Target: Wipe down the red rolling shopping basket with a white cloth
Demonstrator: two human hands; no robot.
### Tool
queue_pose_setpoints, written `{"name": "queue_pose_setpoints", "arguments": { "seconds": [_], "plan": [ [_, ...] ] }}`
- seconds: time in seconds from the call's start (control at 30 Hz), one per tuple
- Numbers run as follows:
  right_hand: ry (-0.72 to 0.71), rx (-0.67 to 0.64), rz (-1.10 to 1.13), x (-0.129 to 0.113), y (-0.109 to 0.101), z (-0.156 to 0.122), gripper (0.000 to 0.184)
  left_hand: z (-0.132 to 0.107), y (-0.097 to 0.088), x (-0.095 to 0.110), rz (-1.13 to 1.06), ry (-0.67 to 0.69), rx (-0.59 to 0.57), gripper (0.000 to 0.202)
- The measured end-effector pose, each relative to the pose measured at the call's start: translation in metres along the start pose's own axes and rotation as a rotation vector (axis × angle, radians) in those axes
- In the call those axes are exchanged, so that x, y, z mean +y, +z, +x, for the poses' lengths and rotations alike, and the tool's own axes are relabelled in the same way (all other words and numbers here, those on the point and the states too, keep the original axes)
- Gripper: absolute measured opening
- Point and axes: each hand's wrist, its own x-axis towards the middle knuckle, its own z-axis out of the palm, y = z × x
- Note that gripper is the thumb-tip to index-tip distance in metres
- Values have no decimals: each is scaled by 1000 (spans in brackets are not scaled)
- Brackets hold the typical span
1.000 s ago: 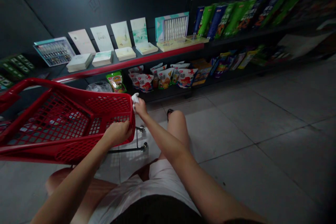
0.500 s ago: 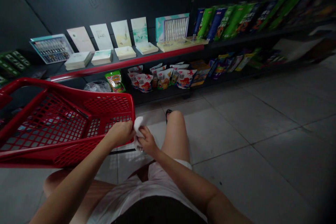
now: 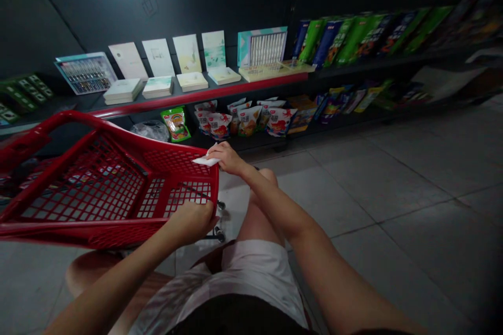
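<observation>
A red plastic shopping cart [image 3: 129, 227] stands in front of me to the left, its basket walls made of open grid. My left hand [image 3: 195, 221] is closed around the near corner of the cart's end rim. At the far corner of that same end, my right hand [image 3: 228, 158] grips a white cloth or tissue [image 3: 207, 160], which lies against the top of the rim. Its fingers are pressed over the cloth. Which of the two materials it is, I cannot tell. Below the cart's end, small caster wheels [image 3: 219, 233] show above the floor.
A dark shelf with a red edge strip [image 3: 204, 95] runs across the back, holding notebooks [image 3: 192, 81] and pen sets [image 3: 268, 44]. Snack bags [image 3: 248, 120] sit on the lower shelf. Green and blue packages [image 3: 356, 39] line the right. My bent knee [image 3: 269, 175] rises beside the cart.
My right hand has moved up and away with the white cloth, from beside my left hand to the cart's far corner. The cart's end sits slightly farther right, my left hand still on it.
</observation>
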Motion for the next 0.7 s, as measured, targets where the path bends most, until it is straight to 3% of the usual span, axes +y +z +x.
{"name": "queue_pose_setpoints", "arguments": {
  "seconds": [0.07,0.23,0.3,0.53,0.63,0.7],
  "plan": [
    [-16,-30,10,-1,-4,-5,33,-4,-1,1,-5,24,-2,32],
    [-218,-132,59,-36,-13,-36,42,-15,5,-8,35,136,28,32],
    [-233,-144,34,-42,-16,-38,42,-21,10,-11,45,172,44,32],
    [-89,-134,-23,-23,-17,-11,34,-38,17,-24,81,210,-4,27],
    [40,13,39,-35,1,-22,40,-41,16,-34,69,179,-6,27],
    [180,177,138,-52,27,-37,49,-40,15,-40,72,129,-5,26]
  ]
}}
